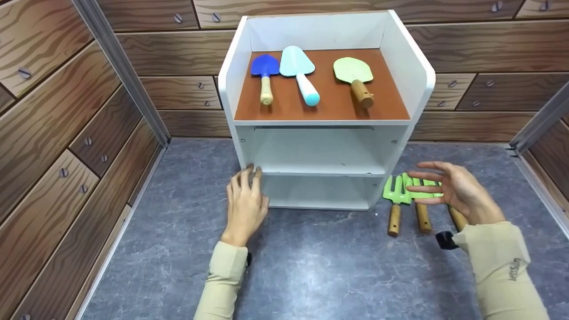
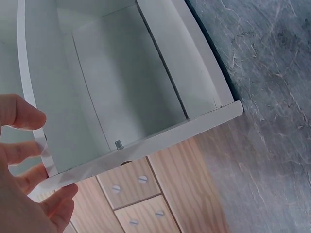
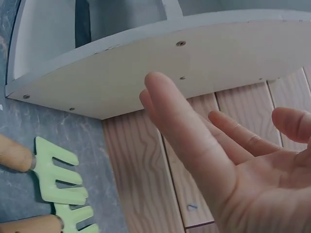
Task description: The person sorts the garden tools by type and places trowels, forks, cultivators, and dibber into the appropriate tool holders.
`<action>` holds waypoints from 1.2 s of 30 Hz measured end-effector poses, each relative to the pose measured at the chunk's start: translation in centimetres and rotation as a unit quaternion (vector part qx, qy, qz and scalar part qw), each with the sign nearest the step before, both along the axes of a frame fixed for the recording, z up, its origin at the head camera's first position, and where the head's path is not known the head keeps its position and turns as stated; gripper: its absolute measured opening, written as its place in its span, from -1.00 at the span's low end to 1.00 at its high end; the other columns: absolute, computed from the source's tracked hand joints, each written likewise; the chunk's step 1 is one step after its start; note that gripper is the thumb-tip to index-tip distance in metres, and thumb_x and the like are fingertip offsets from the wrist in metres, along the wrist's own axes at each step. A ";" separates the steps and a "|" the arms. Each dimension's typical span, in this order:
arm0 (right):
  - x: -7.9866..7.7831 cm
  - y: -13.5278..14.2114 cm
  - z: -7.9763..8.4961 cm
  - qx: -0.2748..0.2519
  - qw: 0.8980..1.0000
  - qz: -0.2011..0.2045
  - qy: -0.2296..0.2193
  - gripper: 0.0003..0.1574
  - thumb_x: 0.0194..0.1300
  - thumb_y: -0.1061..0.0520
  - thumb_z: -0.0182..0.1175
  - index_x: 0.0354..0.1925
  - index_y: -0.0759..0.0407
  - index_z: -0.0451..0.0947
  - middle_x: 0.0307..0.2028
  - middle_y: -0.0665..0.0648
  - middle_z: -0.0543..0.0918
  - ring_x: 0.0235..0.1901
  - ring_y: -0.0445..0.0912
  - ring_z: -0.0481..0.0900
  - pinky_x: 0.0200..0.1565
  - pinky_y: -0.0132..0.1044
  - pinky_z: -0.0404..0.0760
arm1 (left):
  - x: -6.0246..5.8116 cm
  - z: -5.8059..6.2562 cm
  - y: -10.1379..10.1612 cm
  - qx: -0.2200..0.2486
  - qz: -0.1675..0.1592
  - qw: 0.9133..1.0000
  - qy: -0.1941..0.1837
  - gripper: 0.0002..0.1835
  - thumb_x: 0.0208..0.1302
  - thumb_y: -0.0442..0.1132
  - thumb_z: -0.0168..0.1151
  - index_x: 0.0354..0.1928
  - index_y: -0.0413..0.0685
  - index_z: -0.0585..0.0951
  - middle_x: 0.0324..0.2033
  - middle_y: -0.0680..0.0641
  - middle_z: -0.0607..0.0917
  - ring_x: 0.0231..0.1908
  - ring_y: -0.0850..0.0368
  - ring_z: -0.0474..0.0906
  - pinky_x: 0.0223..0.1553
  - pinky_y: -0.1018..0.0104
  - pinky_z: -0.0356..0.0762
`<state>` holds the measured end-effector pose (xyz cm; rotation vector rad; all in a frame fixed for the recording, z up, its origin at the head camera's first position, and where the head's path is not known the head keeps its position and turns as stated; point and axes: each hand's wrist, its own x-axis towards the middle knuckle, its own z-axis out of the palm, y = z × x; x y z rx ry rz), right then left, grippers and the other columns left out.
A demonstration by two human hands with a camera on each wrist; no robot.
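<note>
The left hand [image 1: 246, 204] rests loose fingers on the left edge of the shelf [image 1: 320, 151], probably stiff and bulky, best held by both sides; the right hand [image 1: 460, 191] spreads its fingers, empty.

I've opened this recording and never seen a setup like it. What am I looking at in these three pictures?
There is no robot here: a person works with two bare hands. The wide picture comes from a camera on the head, looking forward and down. The other two come from cameras on the left and right wrists.

A white shelf unit stands on a grey surface. On its brown top shelf lie a blue trowel, a light-blue trowel and a light-green trowel. Green forks with wooden handles lie beside the unit.

The left hand touches the unit's front edge. The right hand, fingers spread, holds nothing.
</note>
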<state>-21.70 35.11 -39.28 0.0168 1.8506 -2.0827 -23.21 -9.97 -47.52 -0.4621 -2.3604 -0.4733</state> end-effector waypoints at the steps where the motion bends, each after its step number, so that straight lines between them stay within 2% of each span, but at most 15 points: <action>1: 0.0 0.1 -0.2 0.000 1.000 0.003 0.000 -0.31 0.66 -0.08 -0.35 0.50 0.34 -0.03 -0.01 -0.06 0.71 -0.02 0.05 0.73 -0.05 0.02 0.70 | 0.0 0.0 0.0 0.000 0.000 1.000 0.000 -0.33 0.03 -0.43 0.35 0.28 -0.37 0.49 0.20 -0.34 0.48 0.12 -0.33 0.39 0.04 -0.15 0.42; 4: 0.0 0.5 -0.7 0.006 1.000 0.006 0.001 -0.17 0.66 -0.03 -0.31 0.54 0.48 -0.29 -0.01 -0.08 0.70 -0.02 0.03 0.72 -0.03 0.03 0.68 | 0.0 0.1 0.0 0.000 -0.001 1.000 -0.001 -0.32 0.02 -0.43 0.36 0.28 -0.37 0.49 0.20 -0.35 0.48 0.12 -0.33 0.39 0.03 -0.15 0.42; 5: 0.0 0.7 -0.9 0.004 1.000 0.004 0.000 -0.19 0.66 0.00 -0.29 0.54 0.49 -0.26 -0.02 -0.07 0.71 -0.02 0.03 0.72 -0.02 0.04 0.68 | 0.0 0.1 0.0 0.000 -0.001 1.000 -0.001 -0.32 0.03 -0.43 0.36 0.28 -0.37 0.49 0.20 -0.35 0.48 0.12 -0.34 0.39 0.03 -0.15 0.42; 7: 0.0 0.9 -1.2 -0.004 1.000 -0.002 -0.004 -0.33 0.65 0.09 -0.25 0.50 0.46 -0.07 -0.02 -0.03 0.71 -0.03 0.04 0.72 -0.02 0.04 0.68 | 0.0 0.1 0.0 0.000 -0.002 1.000 -0.003 -0.32 0.04 -0.42 0.35 0.29 -0.37 0.49 0.20 -0.35 0.47 0.12 -0.34 0.39 0.03 -0.15 0.42; 9: 0.0 1.2 -1.5 -0.018 1.000 -0.004 -0.009 -0.38 0.61 0.20 -0.25 0.47 0.47 -0.03 -0.02 0.00 0.72 -0.03 0.05 0.73 -0.03 0.03 0.68 | 0.0 0.1 0.1 0.001 -0.003 1.000 -0.003 -0.33 0.04 -0.42 0.35 0.29 -0.37 0.48 0.20 -0.35 0.47 0.11 -0.34 0.39 0.03 -0.16 0.42; 11: 0.0 1.3 -1.8 -0.026 1.000 -0.006 -0.015 -0.38 0.58 0.27 -0.27 0.48 0.49 -0.05 -0.02 0.02 0.72 -0.04 0.05 0.73 -0.03 0.03 0.68 | -0.1 0.1 0.1 0.001 -0.004 1.000 -0.002 -0.33 0.05 -0.42 0.33 0.29 -0.37 0.48 0.20 -0.35 0.47 0.11 -0.34 0.40 0.03 -0.17 0.42; 13: 0.0 1.5 -2.0 -0.026 0.999 -0.004 -0.020 -0.29 0.55 0.31 -0.30 0.51 0.55 -0.22 -0.02 0.00 0.72 -0.03 0.03 0.72 -0.01 0.03 0.67 | -0.1 0.1 0.1 0.002 -0.005 1.000 0.000 -0.33 0.05 -0.42 0.33 0.29 -0.37 0.48 0.20 -0.35 0.48 0.10 -0.34 0.40 0.02 -0.17 0.43; 14: 0.0 1.6 -2.1 -0.023 0.999 -0.003 -0.022 -0.25 0.54 0.32 -0.31 0.51 0.56 -0.34 -0.02 -0.02 0.71 -0.02 0.02 0.72 0.00 0.03 0.67 | -0.1 0.1 0.2 0.002 -0.005 1.000 0.001 -0.34 0.04 -0.42 0.33 0.28 -0.37 0.49 0.19 -0.34 0.48 0.10 -0.34 0.41 0.02 -0.17 0.43; 17: 0.0 1.7 -2.4 -0.013 0.999 -0.007 -0.032 -0.23 0.54 0.31 -0.31 0.52 0.53 -0.39 -0.02 -0.05 0.70 -0.01 0.01 0.72 0.04 0.04 0.65 | -0.2 0.2 0.2 0.002 -0.006 1.000 0.002 -0.34 0.04 -0.42 0.33 0.28 -0.37 0.49 0.19 -0.35 0.48 0.10 -0.35 0.41 0.02 -0.18 0.43; 23: 0.1 1.7 -3.4 0.001 0.999 -0.017 -0.044 -0.24 0.56 0.25 -0.33 0.53 0.51 -0.36 -0.05 -0.05 0.69 -0.03 0.01 0.72 0.04 0.06 0.65 | -0.1 0.2 0.1 0.000 -0.005 1.000 -0.008 -0.33 0.05 -0.41 0.34 0.29 -0.36 0.48 0.21 -0.35 0.47 0.11 -0.35 0.40 0.04 -0.18 0.42; 28: 0.1 1.4 -4.7 0.005 0.998 -0.023 -0.059 -0.23 0.56 0.24 -0.29 0.53 0.52 -0.32 0.05 0.08 0.65 -0.01 0.04 0.71 0.06 0.10 0.63 | 0.0 0.1 0.0 0.003 -0.003 1.000 -0.019 -0.33 0.07 -0.41 0.32 0.30 -0.36 0.47 0.22 -0.34 0.46 0.12 -0.35 0.40 0.05 -0.19 0.42; 30: 0.1 1.3 -5.2 0.014 0.997 -0.023 -0.067 -0.23 0.57 0.22 -0.28 0.54 0.50 -0.31 0.14 0.16 0.61 0.00 0.04 0.71 0.07 0.09 0.62 | 0.0 0.1 -0.1 0.004 -0.004 1.000 -0.023 -0.33 0.07 -0.41 0.33 0.30 -0.35 0.47 0.23 -0.34 0.46 0.13 -0.35 0.39 0.05 -0.19 0.42; 32: 0.1 1.2 -5.7 0.022 0.997 -0.020 -0.074 -0.22 0.58 0.20 -0.28 0.54 0.49 -0.32 0.27 0.32 0.50 0.02 0.04 0.69 0.08 0.09 0.62 | 0.0 0.1 0.0 0.005 -0.004 1.000 -0.027 -0.33 0.07 -0.41 0.33 0.31 -0.35 0.47 0.23 -0.34 0.46 0.13 -0.35 0.39 0.05 -0.19 0.42; 34: 0.0 1.0 -6.1 0.030 0.996 -0.014 -0.079 -0.22 0.58 0.19 -0.29 0.55 0.49 -0.33 0.41 0.47 0.28 0.04 0.06 0.68 0.08 0.09 0.62 | 0.0 0.1 0.0 0.007 -0.004 1.000 -0.029 -0.32 0.06 -0.42 0.34 0.31 -0.35 0.47 0.24 -0.34 0.46 0.14 -0.34 0.39 0.07 -0.19 0.41; 36: -0.1 0.8 -6.6 0.038 0.995 -0.014 -0.088 -0.21 0.58 0.19 -0.29 0.55 0.47 -0.35 0.47 0.52 0.08 0.06 0.06 0.67 0.09 0.08 0.61 | 0.0 0.1 0.0 0.008 -0.004 1.000 -0.030 -0.31 0.05 -0.42 0.35 0.31 -0.35 0.46 0.24 -0.33 0.45 0.14 -0.34 0.38 0.08 -0.20 0.41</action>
